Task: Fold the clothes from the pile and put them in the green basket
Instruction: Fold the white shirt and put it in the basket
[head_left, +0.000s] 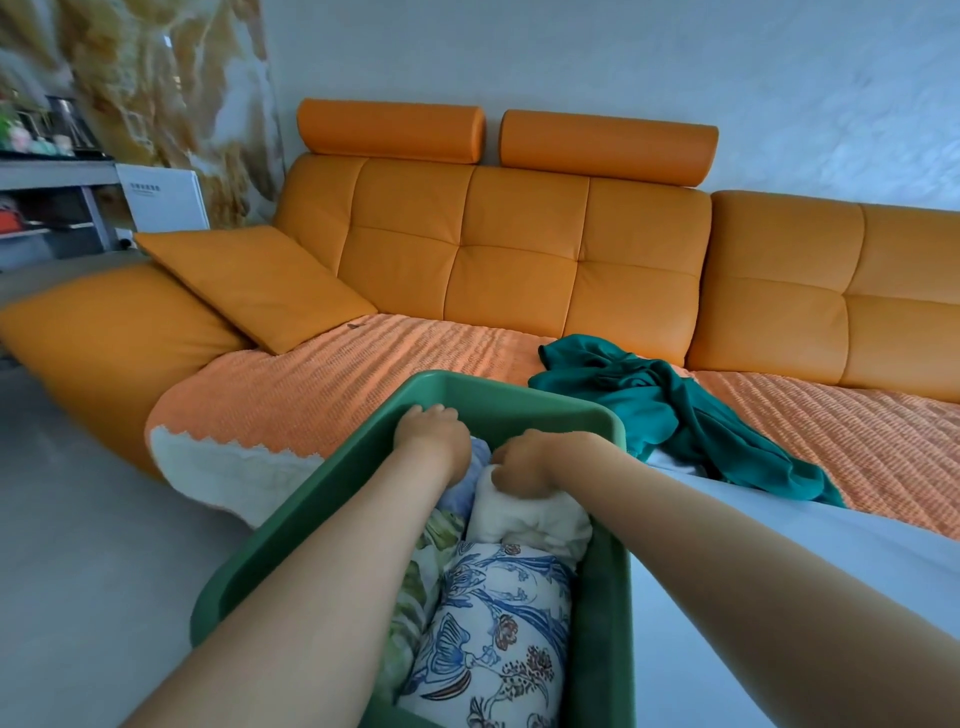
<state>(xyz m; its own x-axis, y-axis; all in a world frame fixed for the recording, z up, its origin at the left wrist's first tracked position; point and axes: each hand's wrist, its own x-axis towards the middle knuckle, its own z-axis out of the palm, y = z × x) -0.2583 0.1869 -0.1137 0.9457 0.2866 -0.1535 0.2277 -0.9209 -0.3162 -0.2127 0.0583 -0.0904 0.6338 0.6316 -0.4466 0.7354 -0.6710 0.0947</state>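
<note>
Clothes: cream garment and floral roll packed inside green basket.
Right grip: pinching cream garment, likely wedging it in.
Left grip: curled deep in basket; hold unclear.
Pile: teal garment waits on sofa.

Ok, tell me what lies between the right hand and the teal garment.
In the head view, the green basket's right wall stands between the right hand, gripping a white bundle, and the teal garment, plus a sliver of white fabric.
</note>
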